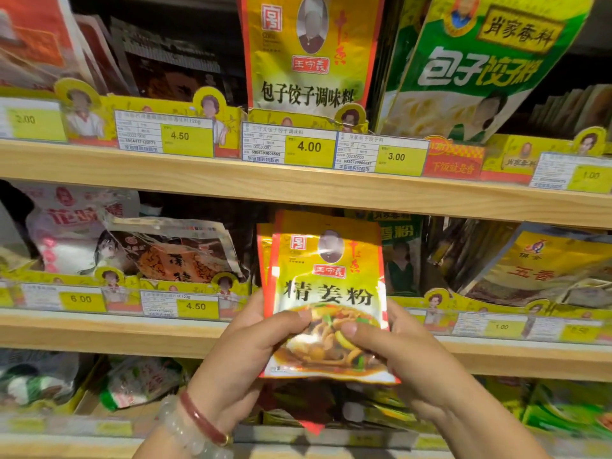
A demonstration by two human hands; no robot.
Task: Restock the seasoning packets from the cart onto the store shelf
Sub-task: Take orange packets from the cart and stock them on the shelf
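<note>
Two hands hold a small stack of yellow-and-red seasoning packets upright in front of the middle shelf. L hand pinches the stack's lower left, thumb across the front over the food photo, fingers hidden behind. R hand pinches the lower right the same way, thumb on the front. At least 2 packets show: a second edge peeks out at the stack's left side. Front packet reads 精姜粉. Stack's top edge sits just under the upper shelf board, its bottom hangs below the middle shelf's front lip.

L wrist wears a red bangle and a pale bead bracelet. Upper shelf has a matching-brand yellow packet standing above a 4.00 price tag, w/ a green-and-yellow packet just beside it on the right, leaning. Bottom shelf is blurred; can't tell its goods apart.
</note>
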